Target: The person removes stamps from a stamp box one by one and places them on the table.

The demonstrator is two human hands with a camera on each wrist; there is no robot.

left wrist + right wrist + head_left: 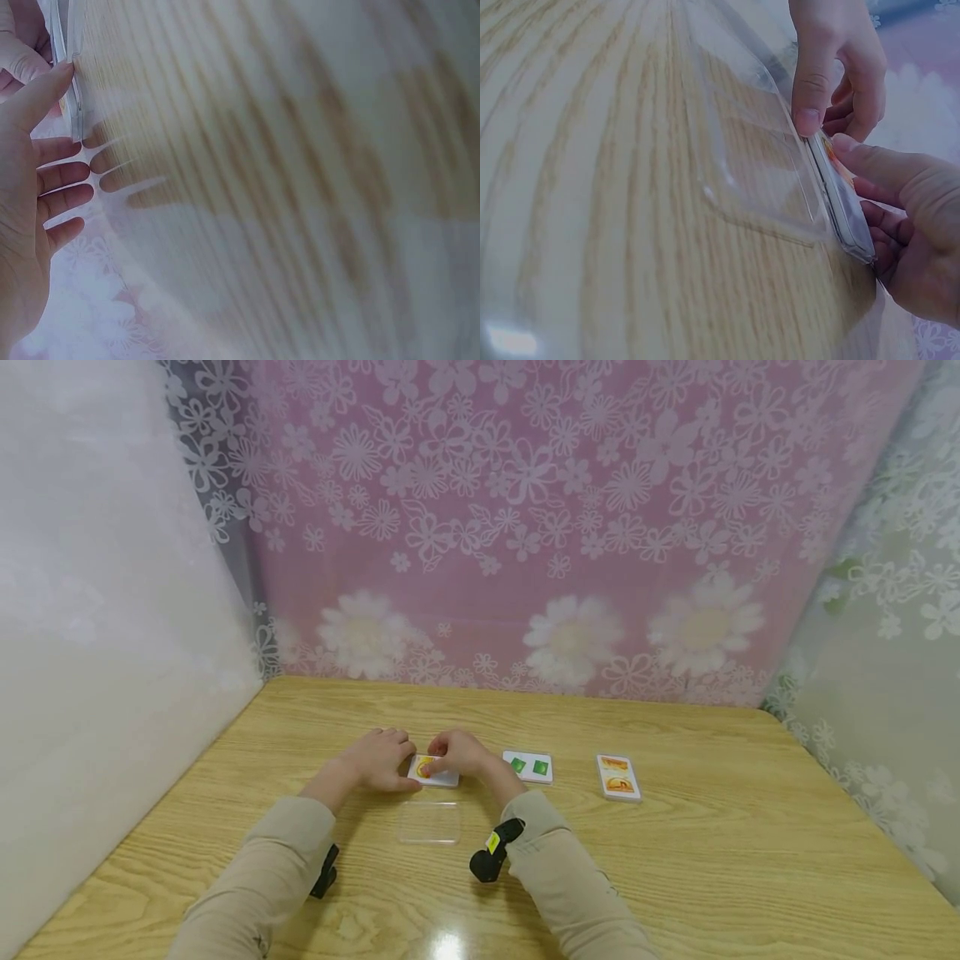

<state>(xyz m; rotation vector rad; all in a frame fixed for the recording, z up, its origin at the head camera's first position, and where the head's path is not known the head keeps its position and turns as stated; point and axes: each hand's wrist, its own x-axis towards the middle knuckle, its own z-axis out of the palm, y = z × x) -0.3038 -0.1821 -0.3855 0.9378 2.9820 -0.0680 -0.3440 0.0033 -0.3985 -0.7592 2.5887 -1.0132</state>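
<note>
A stack of cards [446, 777] with an orange picture sits in a shallow clear plastic case [855, 238] on the table. My left hand [377, 760] grips the case at its left end, the thumb [49, 94] along the near edge and the other fingers spread loosely past it. From the right, my right hand [465, 753] pinches the cards, thumb [866, 156] on the top face and fingers bent down at the far side. What those fingertips touch is partly hidden. A clear plastic lid [430, 823] lies just in front of the case.
To the right lies a case of cards with green squares [540, 767]. Farther right is another case with orange-pictured cards [619, 778]. The wooden table [712, 860] meets a pink flowered curtain [480, 568] at the back, with pale hangings on both sides.
</note>
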